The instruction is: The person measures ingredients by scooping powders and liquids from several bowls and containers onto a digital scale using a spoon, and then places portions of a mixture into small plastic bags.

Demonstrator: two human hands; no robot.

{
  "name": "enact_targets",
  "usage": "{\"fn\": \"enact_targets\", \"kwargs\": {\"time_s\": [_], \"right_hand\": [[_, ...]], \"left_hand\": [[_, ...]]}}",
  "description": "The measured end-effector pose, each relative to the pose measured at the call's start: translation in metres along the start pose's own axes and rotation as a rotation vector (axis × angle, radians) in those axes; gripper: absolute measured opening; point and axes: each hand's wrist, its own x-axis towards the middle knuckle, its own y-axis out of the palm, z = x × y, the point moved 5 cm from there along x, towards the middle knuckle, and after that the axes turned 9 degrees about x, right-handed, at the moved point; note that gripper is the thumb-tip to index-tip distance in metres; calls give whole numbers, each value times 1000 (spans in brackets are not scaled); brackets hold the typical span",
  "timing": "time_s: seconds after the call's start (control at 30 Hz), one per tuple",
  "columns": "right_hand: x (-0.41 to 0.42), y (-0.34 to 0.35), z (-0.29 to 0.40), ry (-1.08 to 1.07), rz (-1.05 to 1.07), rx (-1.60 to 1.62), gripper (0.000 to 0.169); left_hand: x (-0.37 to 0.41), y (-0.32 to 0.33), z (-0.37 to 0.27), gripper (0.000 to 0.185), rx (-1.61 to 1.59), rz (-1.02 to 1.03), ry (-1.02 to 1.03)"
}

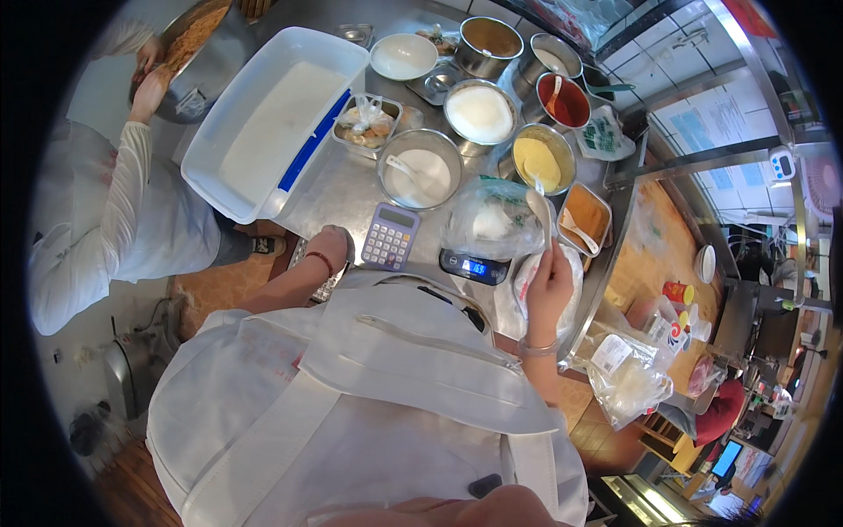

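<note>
My right hand (552,280) grips the handle of a white plastic spoon (540,209), whose bowl is over the right edge of a clear plastic bag (490,221) holding white powder. The bag rests on a black digital kitchen scale (475,267) with a lit display. My left hand (332,247) lies at the table's front edge, left of a purple calculator (390,237); its fingers are partly hidden. Just beyond stand a steel pot of white powder with a spoon (421,169) and a steel pot of yellow powder (539,160). A white plastic bag (566,296) lies behind my right wrist.
A large white plastic tub (263,125) stands at the left of the steel table. More pots, one with red powder (571,109), and a tray of orange powder (584,214) stand around. A co-worker's hands (150,82) are at a steel bowl (197,62) at the upper left.
</note>
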Motion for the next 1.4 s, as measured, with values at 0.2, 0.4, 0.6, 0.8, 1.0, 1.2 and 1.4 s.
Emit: {"fn": "enact_targets", "kwargs": {"time_s": [0.2, 0.4, 0.6, 0.8, 1.0, 1.2, 1.4], "right_hand": [[57, 23, -55, 788, 184, 1123, 13], [110, 79, -19, 788, 375, 991, 13], [153, 152, -22, 541, 459, 621, 23], [165, 184, -9, -266, 300, -261, 29], [172, 188, -27, -202, 334, -176, 28], [154, 143, -30, 475, 397, 581, 26], [80, 50, -14, 586, 199, 801, 26]], "left_hand": [[-1, -12, -7, 27, 41, 44, 12], [5, 7, -1, 32, -13, 54, -26], [-2, -5, -3, 33, -13, 38, -12], [0, 4, -1, 29, -43, 35, -57], [10, 22, 0, 27, -43, -13, -58], [5, 17, 2, 28, -78, -24, -57], [-3, -2, -4, 35, -68, 14, -50]]}}
